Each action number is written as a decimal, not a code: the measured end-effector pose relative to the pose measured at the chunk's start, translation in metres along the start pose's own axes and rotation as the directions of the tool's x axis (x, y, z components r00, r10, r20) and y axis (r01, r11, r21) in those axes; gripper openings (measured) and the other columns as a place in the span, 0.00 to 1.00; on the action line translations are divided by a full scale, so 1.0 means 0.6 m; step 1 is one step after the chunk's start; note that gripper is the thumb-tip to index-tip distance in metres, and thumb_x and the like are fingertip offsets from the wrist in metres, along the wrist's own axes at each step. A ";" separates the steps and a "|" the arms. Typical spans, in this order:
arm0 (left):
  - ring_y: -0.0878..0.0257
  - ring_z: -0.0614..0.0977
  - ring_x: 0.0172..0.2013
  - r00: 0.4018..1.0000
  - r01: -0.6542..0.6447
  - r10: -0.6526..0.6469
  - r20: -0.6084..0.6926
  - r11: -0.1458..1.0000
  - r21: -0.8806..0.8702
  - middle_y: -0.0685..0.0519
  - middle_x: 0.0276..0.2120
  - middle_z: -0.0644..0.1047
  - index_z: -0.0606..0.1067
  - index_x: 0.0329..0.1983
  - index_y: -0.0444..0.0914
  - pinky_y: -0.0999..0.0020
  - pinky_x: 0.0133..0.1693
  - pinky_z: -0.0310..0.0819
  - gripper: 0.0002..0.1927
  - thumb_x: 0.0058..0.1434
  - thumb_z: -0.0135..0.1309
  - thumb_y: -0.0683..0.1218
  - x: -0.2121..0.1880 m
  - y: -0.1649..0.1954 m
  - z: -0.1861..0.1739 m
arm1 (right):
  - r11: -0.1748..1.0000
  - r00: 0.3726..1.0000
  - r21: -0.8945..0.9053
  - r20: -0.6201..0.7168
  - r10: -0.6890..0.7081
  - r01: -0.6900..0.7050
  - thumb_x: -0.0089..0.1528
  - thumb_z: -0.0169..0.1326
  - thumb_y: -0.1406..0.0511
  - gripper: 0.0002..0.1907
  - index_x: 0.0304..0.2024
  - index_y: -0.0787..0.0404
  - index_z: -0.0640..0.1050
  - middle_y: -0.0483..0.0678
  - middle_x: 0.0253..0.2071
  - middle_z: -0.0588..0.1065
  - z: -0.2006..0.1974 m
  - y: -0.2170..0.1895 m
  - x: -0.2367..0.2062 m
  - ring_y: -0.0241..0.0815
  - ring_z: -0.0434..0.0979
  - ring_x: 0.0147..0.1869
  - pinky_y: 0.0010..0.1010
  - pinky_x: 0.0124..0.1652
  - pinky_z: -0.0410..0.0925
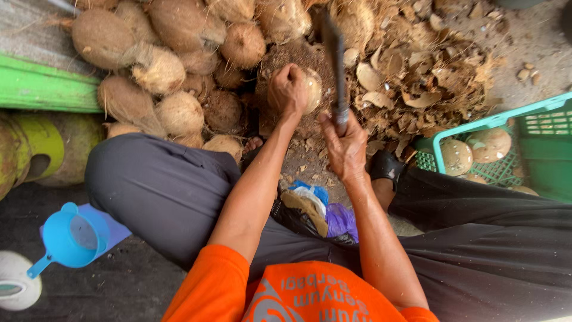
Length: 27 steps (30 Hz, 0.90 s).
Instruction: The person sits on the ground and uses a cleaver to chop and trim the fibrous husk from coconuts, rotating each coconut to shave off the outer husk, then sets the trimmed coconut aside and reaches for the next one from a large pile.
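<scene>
Brown, fibrous coconuts (179, 65) lie heaped on the ground at the upper left, beside a green painted board (42, 86). Head view, looking down on a seated person in an orange shirt (298, 295) and dark grey trousers (167, 191).

Left hand (288, 89): closed in a fist around the top of a partly husked coconut (310, 89), which it steadies on a dark, husk-covered block (298, 62) in front of the knees. Pale shell shows just right of the knuckles.

Right hand (345, 146): closed around the handle of a long dark blade (333, 56), held nearly upright just right of the gripped coconut. The blade appears blurred; whether its edge touches the coconut cannot be told.

Husk scraps (417, 77): a loose pile of curled brown pieces spread over the ground to the right of the blade, reaching toward the upper right.

Green plastic crate (536, 119): at the right edge of the view, beside the person's right leg. Several pale, cleaned coconuts (488, 145) lie inside it.

Between the legs: a bundle of blue, white and purple plastic bags (325, 211), lying below the forearms. A dark sandal (386, 167) shows just right of the right wrist.

Lower left: a blue plastic scoop (74, 238) with a short handle rests on a purple mat (116, 229), near a white round object (18, 289) at the corner. A yellow-green cylinder (36, 146) lies above them, under the green board.
</scene>
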<state>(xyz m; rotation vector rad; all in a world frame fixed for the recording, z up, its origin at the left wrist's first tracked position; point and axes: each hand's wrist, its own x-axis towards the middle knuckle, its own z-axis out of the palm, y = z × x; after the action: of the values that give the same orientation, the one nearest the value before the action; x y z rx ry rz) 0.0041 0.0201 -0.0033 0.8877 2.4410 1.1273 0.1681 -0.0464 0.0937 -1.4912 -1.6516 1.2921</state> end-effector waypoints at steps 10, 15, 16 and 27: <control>0.59 0.74 0.38 0.994 0.059 -0.057 0.090 0.998 -0.015 0.55 0.35 0.75 0.79 0.31 0.45 0.59 0.44 0.64 0.19 0.67 0.44 0.58 -0.005 0.006 0.002 | 0.986 0.995 -0.139 -0.011 -0.098 0.095 0.69 0.56 0.58 0.13 0.41 0.62 0.75 0.47 0.21 0.66 -0.003 -0.015 0.000 0.36 0.63 0.23 0.37 0.24 0.62; 0.60 0.72 0.37 0.991 -0.124 0.124 0.047 0.992 -0.010 0.57 0.31 0.74 0.78 0.29 0.46 0.61 0.43 0.64 0.18 0.68 0.46 0.58 -0.008 0.001 0.002 | 0.944 0.952 -0.211 0.116 0.282 -0.254 0.71 0.51 0.54 0.16 0.35 0.58 0.76 0.43 0.18 0.68 0.000 -0.006 0.007 0.38 0.62 0.18 0.40 0.19 0.63; 0.61 0.72 0.37 0.988 -0.145 0.146 0.043 0.989 -0.013 0.57 0.32 0.74 0.78 0.32 0.46 0.62 0.42 0.65 0.17 0.68 0.45 0.58 -0.008 -0.001 0.000 | 0.957 0.970 -0.199 0.086 0.229 -0.209 0.70 0.52 0.54 0.16 0.36 0.58 0.76 0.43 0.18 0.68 0.000 -0.003 0.005 0.37 0.63 0.18 0.39 0.21 0.63; 0.60 0.70 0.32 0.952 -0.301 0.306 -0.020 0.946 0.122 0.56 0.31 0.74 0.80 0.36 0.44 0.65 0.39 0.63 0.18 0.67 0.46 0.59 -0.003 -0.004 -0.002 | 0.932 0.948 -0.234 0.093 0.305 -0.277 0.67 0.55 0.48 0.25 0.26 0.58 0.72 0.44 0.20 0.68 0.004 0.049 0.022 0.38 0.64 0.21 0.37 0.21 0.64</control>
<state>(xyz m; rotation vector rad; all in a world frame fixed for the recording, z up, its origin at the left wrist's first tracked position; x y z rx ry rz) 0.0041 0.0169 -0.0042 1.3286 2.4821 1.1142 0.1750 -0.0366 0.0635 -1.8794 -1.7488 1.4227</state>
